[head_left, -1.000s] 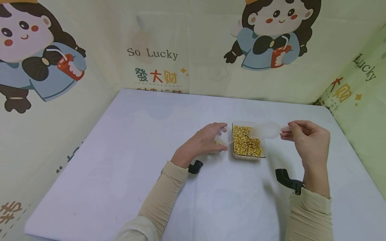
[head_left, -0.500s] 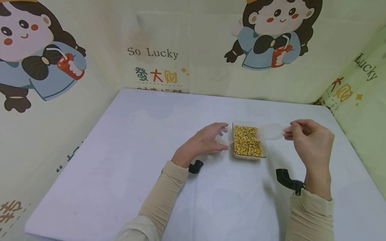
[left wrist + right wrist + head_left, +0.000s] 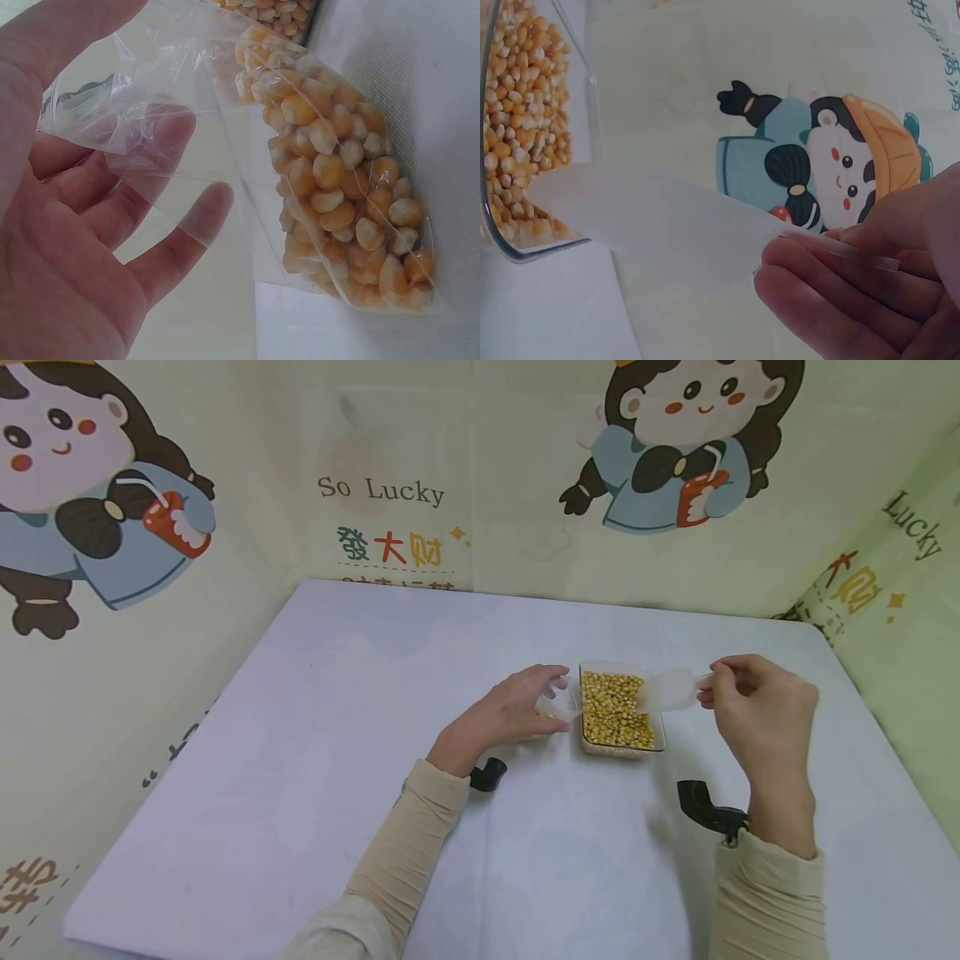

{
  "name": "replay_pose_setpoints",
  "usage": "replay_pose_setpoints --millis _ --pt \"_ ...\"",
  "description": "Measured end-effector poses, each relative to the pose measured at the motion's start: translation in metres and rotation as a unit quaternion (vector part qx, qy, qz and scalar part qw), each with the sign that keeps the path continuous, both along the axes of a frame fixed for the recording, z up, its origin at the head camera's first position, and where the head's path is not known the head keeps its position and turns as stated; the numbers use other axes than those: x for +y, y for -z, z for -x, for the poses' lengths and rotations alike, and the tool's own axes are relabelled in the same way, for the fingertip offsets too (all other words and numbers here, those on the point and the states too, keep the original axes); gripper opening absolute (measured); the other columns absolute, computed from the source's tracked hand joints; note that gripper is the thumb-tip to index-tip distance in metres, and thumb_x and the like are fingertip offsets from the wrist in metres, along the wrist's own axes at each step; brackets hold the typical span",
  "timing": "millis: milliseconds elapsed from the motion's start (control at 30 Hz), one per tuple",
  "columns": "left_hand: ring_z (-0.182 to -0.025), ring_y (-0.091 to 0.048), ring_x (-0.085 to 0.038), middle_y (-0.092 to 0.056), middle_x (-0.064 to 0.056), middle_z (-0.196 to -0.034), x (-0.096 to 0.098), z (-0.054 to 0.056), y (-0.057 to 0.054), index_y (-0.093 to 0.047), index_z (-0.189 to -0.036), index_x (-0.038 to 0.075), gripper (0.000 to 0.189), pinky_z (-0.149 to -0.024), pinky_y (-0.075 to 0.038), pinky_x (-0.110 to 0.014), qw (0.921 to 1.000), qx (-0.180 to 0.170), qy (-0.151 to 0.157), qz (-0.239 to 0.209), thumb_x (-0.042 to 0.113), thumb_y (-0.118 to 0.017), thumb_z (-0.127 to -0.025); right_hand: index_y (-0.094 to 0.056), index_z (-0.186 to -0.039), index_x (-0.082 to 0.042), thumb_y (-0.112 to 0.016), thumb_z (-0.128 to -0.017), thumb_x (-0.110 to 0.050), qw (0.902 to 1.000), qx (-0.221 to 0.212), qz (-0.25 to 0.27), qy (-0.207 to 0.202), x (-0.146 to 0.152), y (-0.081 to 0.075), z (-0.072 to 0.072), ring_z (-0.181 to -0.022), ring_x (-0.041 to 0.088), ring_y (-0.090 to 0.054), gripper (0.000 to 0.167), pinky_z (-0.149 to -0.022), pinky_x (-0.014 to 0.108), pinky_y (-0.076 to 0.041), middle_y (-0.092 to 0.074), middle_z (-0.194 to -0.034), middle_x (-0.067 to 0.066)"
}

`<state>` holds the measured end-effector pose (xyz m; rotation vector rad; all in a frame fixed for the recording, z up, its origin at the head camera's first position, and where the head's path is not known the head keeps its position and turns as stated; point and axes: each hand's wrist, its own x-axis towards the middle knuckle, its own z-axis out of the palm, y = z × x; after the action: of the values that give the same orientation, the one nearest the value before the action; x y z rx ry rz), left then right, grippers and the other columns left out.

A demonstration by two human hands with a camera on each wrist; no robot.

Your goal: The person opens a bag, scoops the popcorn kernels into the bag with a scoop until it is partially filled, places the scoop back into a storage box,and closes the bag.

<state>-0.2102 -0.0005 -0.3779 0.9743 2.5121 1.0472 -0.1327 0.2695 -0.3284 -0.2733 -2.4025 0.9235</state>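
Note:
My left hand (image 3: 510, 706) curls round the mouth of a clear plastic bag (image 3: 225, 150), thumb and fingers spread apart around the film. Corn kernels (image 3: 337, 187) fill the lower part of the bag, which lies slanted beside a glass container (image 3: 659, 739). More yellow kernels (image 3: 611, 706) lie inside that rectangular container. To its right, my right hand (image 3: 765, 718) pinches the thin handle of a translucent white plastic scoop (image 3: 667, 217). The scoop's front end reaches over the container's right wall, its tip at the kernels.
A white table (image 3: 337, 735) spreads under everything. Printed cloth walls (image 3: 510, 468) with cartoon figures stand at the back and sides. Black wrist mounts sit on both forearms, the right one (image 3: 708, 810) sticking out toward the left.
My right hand drew the scoop a little to the right over the container, then came back slightly left. My left hand and the bag stay nearly where they were.

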Motion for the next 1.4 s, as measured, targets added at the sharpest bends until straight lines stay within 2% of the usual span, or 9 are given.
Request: replay_pose_setpoints --millis 367,800,967,1067,1233,1400 --pt "-0.121 -0.056 -0.013 -0.057 -0.001 -0.138 0.001 0.0 -0.002 -0.037 -0.151 0.011 0.077 -0.097 -0.05 -0.031 0.9997 0.013 -0.002 0.019 0.033 -0.076 -0.088 -0.072 -0.096 0.007 -0.052 -0.097 -0.01 0.999 -0.015 -0.04 -0.013 -0.012 0.004 0.006 -0.05 -0.026 -0.042 0.027 -0.048 0.004 -0.037 -0.074 -0.082 0.025" --pt "-0.119 -0.057 -0.013 -0.058 -0.002 -0.138 0.001 0.0 -0.003 -0.038 -0.15 0.011 0.077 -0.096 -0.05 -0.029 0.9998 0.008 -0.001 0.019 0.032 -0.076 -0.088 -0.071 -0.103 0.005 -0.051 -0.099 -0.013 0.9972 -0.068 0.005 -0.03 -0.01 0.011 0.012 -0.053 -0.015 -0.055 0.027 -0.053 0.006 -0.046 -0.075 -0.086 0.023" --pt "-0.119 -0.056 -0.013 -0.057 -0.002 -0.138 0.001 0.0 -0.001 -0.037 -0.15 0.011 0.077 -0.096 -0.05 -0.03 0.9999 0.0 -0.003 0.015 0.032 -0.077 -0.087 -0.07 -0.105 0.004 -0.052 -0.1 -0.016 0.995 -0.085 0.038 -0.036 -0.006 0.013 0.014 -0.056 -0.011 -0.061 0.028 -0.056 0.009 -0.051 -0.075 -0.089 0.022" --pt "-0.12 -0.056 -0.012 -0.057 0.0 -0.138 0.001 0.0 -0.001 -0.037 -0.151 0.012 0.078 -0.097 -0.05 -0.03 0.9998 -0.005 -0.006 0.016 0.032 -0.077 -0.087 -0.07 -0.106 0.004 -0.053 -0.101 -0.018 0.993 -0.09 0.062 -0.044 -0.002 0.016 0.016 -0.058 -0.008 -0.064 0.028 -0.058 0.013 -0.054 -0.075 -0.084 0.014" --pt "-0.12 -0.055 -0.012 -0.056 0.001 -0.138 0.001 0.0 -0.001 -0.037 -0.151 0.013 0.078 -0.097 -0.049 -0.03 0.9998 -0.018 -0.007 0.008 0.032 -0.077 -0.087 -0.068 -0.109 0.005 -0.054 -0.1 -0.016 0.9875 -0.093 0.108 -0.067 0.003 0.02 0.018 -0.062 -0.003 -0.068 0.026 -0.062 0.017 -0.057 -0.07 -0.072 -0.012" --pt "-0.119 -0.055 -0.011 -0.056 0.001 -0.138 0.002 0.0 -0.001 -0.037 -0.151 0.012 0.078 -0.096 -0.049 -0.029 0.9998 -0.02 -0.007 0.005 0.032 -0.077 -0.087 -0.065 -0.112 0.005 -0.054 -0.101 -0.015 0.9806 -0.106 0.144 -0.081 0.007 0.024 0.02 -0.065 0.001 -0.071 0.026 -0.064 0.019 -0.058 -0.069 -0.072 -0.016"
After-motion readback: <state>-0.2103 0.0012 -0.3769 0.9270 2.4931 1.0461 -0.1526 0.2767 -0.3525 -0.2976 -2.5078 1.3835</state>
